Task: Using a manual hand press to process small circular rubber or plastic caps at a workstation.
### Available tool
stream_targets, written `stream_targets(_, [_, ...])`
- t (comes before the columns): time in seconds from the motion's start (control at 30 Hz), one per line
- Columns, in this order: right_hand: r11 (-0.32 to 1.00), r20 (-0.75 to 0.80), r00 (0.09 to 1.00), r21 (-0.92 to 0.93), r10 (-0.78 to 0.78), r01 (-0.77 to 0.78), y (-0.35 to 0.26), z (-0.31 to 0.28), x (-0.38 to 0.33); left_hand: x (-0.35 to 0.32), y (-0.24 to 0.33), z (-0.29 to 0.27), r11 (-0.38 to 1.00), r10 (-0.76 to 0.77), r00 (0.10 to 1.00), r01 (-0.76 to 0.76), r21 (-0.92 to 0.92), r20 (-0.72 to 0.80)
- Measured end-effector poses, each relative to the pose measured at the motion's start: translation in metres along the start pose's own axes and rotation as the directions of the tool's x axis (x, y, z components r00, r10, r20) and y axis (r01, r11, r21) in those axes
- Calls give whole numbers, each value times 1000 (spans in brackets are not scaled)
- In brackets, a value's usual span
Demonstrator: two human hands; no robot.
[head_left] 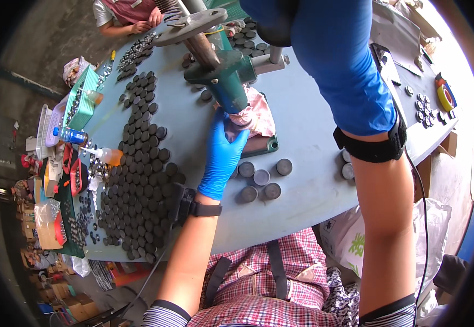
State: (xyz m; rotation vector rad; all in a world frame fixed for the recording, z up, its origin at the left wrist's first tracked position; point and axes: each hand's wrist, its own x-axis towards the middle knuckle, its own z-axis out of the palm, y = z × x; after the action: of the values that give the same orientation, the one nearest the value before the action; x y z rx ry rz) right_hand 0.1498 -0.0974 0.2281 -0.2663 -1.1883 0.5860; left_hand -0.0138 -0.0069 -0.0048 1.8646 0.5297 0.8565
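Observation:
A green hand press (223, 76) stands on the table, its ram over a pink cloth (261, 111) on the press base (260, 145). My left hand (225, 147), in a blue glove, reaches under the ram with thumb and fingers on either side of a small round part (240, 121); the ram and cloth partly cover it. My right hand (307, 32), also gloved in blue, is raised high at the top edge, wrapped over a dark rounded knob (275, 30) beside the press. The picture's edge cuts off part of its fingers.
Many dark round discs (139, 169) cover the table's left side. Several grey caps (261, 177) lie near the press base. A green basket (87, 95), an orange-filled bottle (109, 156) and yellow tape (445, 98) lie farther out. Across the table are another person's hands (147, 23).

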Motion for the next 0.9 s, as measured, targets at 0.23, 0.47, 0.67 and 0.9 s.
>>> stream_targets(0.23, [997, 72, 995, 12, -72, 71, 20, -23, -6, -3, 4, 1, 999, -42, 999, 42, 2, -1])
stream_targets(0.47, [940, 93, 964, -216, -249, 263, 19, -20, -24, -3, 7, 0, 999, -51, 999, 51, -11, 8])
stream_targets(0.67, [584, 161, 841, -652, -517, 484, 22, -7, -32, -2, 5, 1, 999, -47, 999, 47, 2, 10])
stream_targets(0.9, [323, 208, 735, -798, -645, 509, 28, -2, -39, -1, 11, -1, 996, -78, 997, 77, 52, 6])
